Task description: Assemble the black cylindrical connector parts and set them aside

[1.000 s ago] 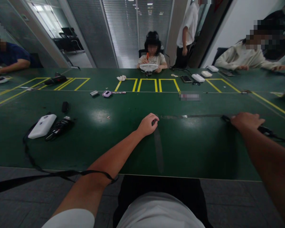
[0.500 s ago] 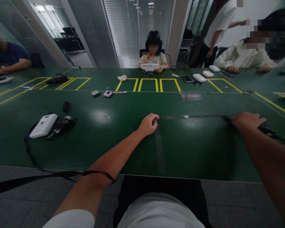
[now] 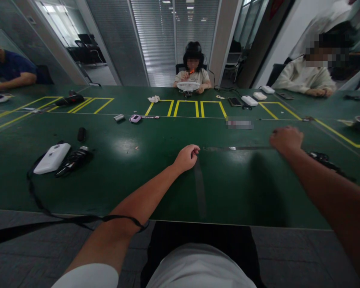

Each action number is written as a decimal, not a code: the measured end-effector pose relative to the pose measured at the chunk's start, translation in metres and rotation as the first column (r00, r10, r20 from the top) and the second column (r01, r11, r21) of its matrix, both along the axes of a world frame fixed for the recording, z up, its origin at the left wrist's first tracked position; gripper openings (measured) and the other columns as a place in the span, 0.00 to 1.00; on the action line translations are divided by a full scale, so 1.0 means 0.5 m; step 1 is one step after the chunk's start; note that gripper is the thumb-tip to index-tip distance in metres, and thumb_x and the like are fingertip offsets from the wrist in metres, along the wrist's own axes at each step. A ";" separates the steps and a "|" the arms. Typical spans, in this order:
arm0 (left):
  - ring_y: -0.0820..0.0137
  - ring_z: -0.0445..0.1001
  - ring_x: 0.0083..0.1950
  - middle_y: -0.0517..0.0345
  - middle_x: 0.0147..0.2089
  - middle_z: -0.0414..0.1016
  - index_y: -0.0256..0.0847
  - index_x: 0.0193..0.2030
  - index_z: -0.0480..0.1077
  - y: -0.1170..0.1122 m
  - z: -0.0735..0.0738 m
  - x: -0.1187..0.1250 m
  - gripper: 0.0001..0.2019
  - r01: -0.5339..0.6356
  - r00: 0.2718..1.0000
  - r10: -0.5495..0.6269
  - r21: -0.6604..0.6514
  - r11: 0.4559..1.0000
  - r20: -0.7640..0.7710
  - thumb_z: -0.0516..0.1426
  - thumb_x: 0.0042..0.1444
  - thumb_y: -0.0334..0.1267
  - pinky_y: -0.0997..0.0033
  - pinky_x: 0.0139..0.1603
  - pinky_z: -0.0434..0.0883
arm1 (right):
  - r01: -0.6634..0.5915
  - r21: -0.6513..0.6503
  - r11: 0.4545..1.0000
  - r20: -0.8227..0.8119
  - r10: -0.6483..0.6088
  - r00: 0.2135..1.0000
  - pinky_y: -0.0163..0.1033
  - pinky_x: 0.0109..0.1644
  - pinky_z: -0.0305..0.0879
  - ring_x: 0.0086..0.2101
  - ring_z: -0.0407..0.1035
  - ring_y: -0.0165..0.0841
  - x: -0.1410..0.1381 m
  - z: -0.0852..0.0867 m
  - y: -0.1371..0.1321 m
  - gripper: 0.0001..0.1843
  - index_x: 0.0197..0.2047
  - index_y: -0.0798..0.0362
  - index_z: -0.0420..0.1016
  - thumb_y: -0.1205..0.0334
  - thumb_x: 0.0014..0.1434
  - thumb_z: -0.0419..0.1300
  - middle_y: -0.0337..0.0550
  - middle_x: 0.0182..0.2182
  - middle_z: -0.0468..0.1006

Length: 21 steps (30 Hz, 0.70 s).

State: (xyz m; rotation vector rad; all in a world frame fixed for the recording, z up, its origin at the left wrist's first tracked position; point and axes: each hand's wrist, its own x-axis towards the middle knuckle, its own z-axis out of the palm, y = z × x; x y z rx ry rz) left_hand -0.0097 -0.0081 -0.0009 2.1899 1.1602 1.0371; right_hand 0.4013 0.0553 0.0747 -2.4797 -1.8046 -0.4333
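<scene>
One cable bundle (image 3: 319, 157) (black)

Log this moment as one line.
left hand: curled, on green tabletop; right hand: above tabletop, grip unclear; black cable bundle: right of that hand

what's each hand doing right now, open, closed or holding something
Left hand: loosely closed, fingers curled in, nothing visible in it.
Right hand: blurred, fingers seem curled; whether it is closed or holding anything cannot be told.

Backed by a glass partition (image 3: 193, 24) with slatted blinds (image 3: 156, 48), laid with gray flooring (image 3: 12, 252), furnished with a green table (image 3: 156, 136) and lit by a bright window (image 3: 60, 24), left.
</scene>
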 end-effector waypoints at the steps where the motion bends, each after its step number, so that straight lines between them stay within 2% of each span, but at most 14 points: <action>1: 0.69 0.72 0.43 0.52 0.44 0.73 0.36 0.49 0.70 -0.001 0.001 0.000 0.14 -0.004 1.000 0.004 -0.006 1.000 0.001 0.51 0.58 0.23 0.64 0.45 0.74 | -0.072 0.040 0.997 -0.037 0.073 0.997 0.47 0.48 0.56 0.49 0.63 0.46 -0.045 0.009 0.000 0.21 0.51 0.58 0.77 0.60 0.65 0.47 0.64 0.51 0.72; 3: 0.68 0.73 0.43 0.52 0.43 0.73 0.37 0.48 0.70 -0.004 0.004 0.000 0.14 -0.012 1.000 0.012 -0.013 1.000 -0.002 0.51 0.58 0.24 0.64 0.45 0.74 | -0.218 0.141 0.966 -0.107 0.233 0.966 0.43 0.45 0.57 0.44 0.66 0.41 -0.139 0.018 -0.003 0.18 0.45 0.59 0.78 0.63 0.63 0.49 0.61 0.46 0.75; 5: 0.68 0.73 0.43 0.52 0.43 0.73 0.37 0.48 0.70 -0.005 0.006 -0.002 0.14 -0.021 1.000 0.021 -0.010 1.000 -0.003 0.51 0.58 0.24 0.64 0.46 0.74 | -0.340 0.220 0.914 -0.199 0.384 0.902 0.40 0.41 0.57 0.37 0.66 0.37 -0.233 0.009 -0.013 0.13 0.38 0.57 0.78 0.66 0.59 0.51 0.54 0.41 0.78; 8: 0.68 0.73 0.43 0.52 0.43 0.74 0.37 0.48 0.70 -0.003 0.004 -0.005 0.14 -0.037 0.999 0.037 -0.010 0.999 -0.001 0.51 0.57 0.23 0.64 0.45 0.74 | -0.417 0.341 0.843 -0.369 0.527 0.765 0.37 0.36 0.55 0.30 0.64 0.33 -0.354 -0.039 -0.036 0.11 0.30 0.54 0.75 0.68 0.57 0.52 0.46 0.28 0.76; 9: 0.68 0.73 0.42 0.52 0.43 0.74 0.37 0.48 0.70 -0.001 0.003 -0.007 0.15 -0.042 0.999 0.043 -0.008 0.999 0.002 0.51 0.56 0.23 0.64 0.45 0.74 | -0.437 0.378 0.816 -0.413 0.572 0.709 0.37 0.34 0.55 0.29 0.64 0.33 -0.385 -0.061 -0.045 0.11 0.28 0.53 0.74 0.68 0.57 0.51 0.45 0.27 0.75; 11: 0.68 0.74 0.42 0.53 0.41 0.75 0.37 0.47 0.70 0.005 -0.002 -0.010 0.17 -0.048 0.999 0.048 0.002 0.999 0.012 0.51 0.53 0.21 0.65 0.45 0.74 | -0.428 0.423 0.799 -0.479 0.598 0.643 0.36 0.33 0.54 0.27 0.64 0.32 -0.433 -0.104 -0.064 0.12 0.26 0.52 0.72 0.69 0.55 0.51 0.43 0.25 0.75; 14: 0.69 0.74 0.41 0.54 0.40 0.75 0.37 0.46 0.71 0.013 -0.009 -0.013 0.20 -0.054 0.998 0.054 0.027 0.998 0.026 0.50 0.49 0.19 0.65 0.45 0.74 | -0.594 0.346 0.726 -0.519 0.675 0.524 0.36 0.34 0.55 0.27 0.65 0.32 -0.465 -0.148 -0.091 0.11 0.24 0.51 0.72 0.70 0.53 0.51 0.42 0.24 0.75; 17: 0.69 0.74 0.40 0.54 0.38 0.76 0.37 0.44 0.71 0.017 -0.013 -0.015 0.21 -0.067 0.997 0.066 0.044 0.997 0.029 0.49 0.46 0.18 0.66 0.44 0.74 | -0.719 0.291 0.631 -0.533 0.731 0.426 0.36 0.35 0.56 0.27 0.66 0.32 -0.461 -0.159 -0.107 0.12 0.24 0.52 0.72 0.71 0.52 0.51 0.41 0.24 0.75; 19: 0.69 0.74 0.39 0.54 0.37 0.76 0.37 0.43 0.71 0.018 -0.015 -0.014 0.21 -0.065 0.997 0.063 0.056 0.996 0.035 0.49 0.45 0.17 0.66 0.44 0.74 | -0.730 0.294 0.617 -0.550 0.734 0.399 0.35 0.35 0.56 0.27 0.66 0.32 -0.448 -0.157 -0.109 0.12 0.23 0.52 0.72 0.72 0.51 0.50 0.40 0.23 0.75; 21: 0.69 0.75 0.39 0.55 0.37 0.76 0.37 0.43 0.71 0.016 -0.015 -0.013 0.21 -0.060 0.998 0.058 0.066 0.996 0.038 0.49 0.45 0.17 0.66 0.45 0.74 | -0.705 0.312 0.637 -0.566 0.720 0.401 0.35 0.35 0.56 0.27 0.67 0.31 -0.435 -0.154 -0.105 0.13 0.23 0.52 0.72 0.72 0.51 0.50 0.39 0.23 0.75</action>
